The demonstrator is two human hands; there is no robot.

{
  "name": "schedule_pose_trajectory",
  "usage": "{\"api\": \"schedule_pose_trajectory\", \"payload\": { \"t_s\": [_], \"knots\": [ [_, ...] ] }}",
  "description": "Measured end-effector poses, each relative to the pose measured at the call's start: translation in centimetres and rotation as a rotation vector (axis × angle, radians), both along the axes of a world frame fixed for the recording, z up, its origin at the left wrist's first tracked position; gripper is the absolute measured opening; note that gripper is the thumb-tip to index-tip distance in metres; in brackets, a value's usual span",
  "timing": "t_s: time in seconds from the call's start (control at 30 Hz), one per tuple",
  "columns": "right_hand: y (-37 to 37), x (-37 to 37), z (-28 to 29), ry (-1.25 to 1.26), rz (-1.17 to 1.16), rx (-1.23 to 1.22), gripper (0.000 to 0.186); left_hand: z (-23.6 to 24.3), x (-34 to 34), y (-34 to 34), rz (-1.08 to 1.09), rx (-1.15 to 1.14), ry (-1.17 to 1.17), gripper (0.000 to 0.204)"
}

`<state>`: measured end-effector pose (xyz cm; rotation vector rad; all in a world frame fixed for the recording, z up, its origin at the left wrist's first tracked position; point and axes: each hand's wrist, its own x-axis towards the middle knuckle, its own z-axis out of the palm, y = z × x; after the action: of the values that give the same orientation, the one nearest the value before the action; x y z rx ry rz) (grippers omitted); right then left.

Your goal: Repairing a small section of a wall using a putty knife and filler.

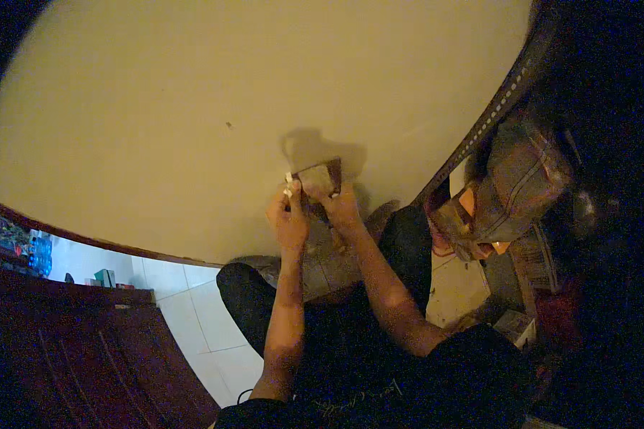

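I hold a small dark-edged rectangular piece with a pale grey face (315,179) against the large cream panel (157,107). My right hand (340,207) grips it at its lower right, fingers closed on it. At its left side, the fingers of my left hand (290,218) pinch a small whitish piece (289,187), too small to name. The two hands are close together, and their shadow falls on the panel. What lies behind the fingers is hidden.
A grey bag (515,186) with orange items lies at the right beside the panel's dark edge. At the left are dark red wooden furniture (100,343), a pack of blue bottles (40,254) and small boxes (104,278) on white tiled floor (200,322). My bent legs are below the panel.
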<state>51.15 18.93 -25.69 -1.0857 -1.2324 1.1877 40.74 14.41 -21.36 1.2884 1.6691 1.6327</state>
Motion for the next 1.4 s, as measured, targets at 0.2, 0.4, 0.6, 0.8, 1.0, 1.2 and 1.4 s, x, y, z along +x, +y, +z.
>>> {"api": "schedule_pose_trajectory", "payload": {
  "t_s": [0.2, 0.4, 0.6, 0.8, 1.0, 1.2, 1.4],
  "knots": [
    [-1.3, -0.8, 2.7, 0.052, -0.061, -0.005, 0.057, -0.9, -0.9, 0.9, 0.038, 0.051, 0.026, 0.03],
    [-0.2, 0.2, 0.5, -0.052, -0.078, -0.009, 0.061, 0.6, 0.1, 0.3, 0.042, -0.01, 0.084, 0.029],
    [-0.5, -1.1, -1.1, -0.118, -0.197, 0.005, 0.079, -0.4, -0.4, 1.3, 0.044, 0.169, 0.026, 0.03],
    [2.0, 0.0, -1.3, -0.147, -0.105, -0.115, 0.068, 4.0, 0.9, 0.7, 0.062, -0.032, 0.066, 0.031],
    [0.4, 0.3, -4.8, -0.09, -0.003, -0.031, 0.077, -4.3, -0.7, -0.1, 0.072, 0.019, 0.124, 0.03],
    [0.4, -0.4, -8.5, -0.211, -0.063, -0.119, 0.052, -3.2, -0.5, -1.0, -0.028, -0.063, 0.119, 0.03],
    [0.4, 0.0, -6.1, -0.197, -0.012, -0.021, 0.064, -4.2, -1.0, -0.7, 0.044, 0.072, 0.255, 0.03]
  ]
}}
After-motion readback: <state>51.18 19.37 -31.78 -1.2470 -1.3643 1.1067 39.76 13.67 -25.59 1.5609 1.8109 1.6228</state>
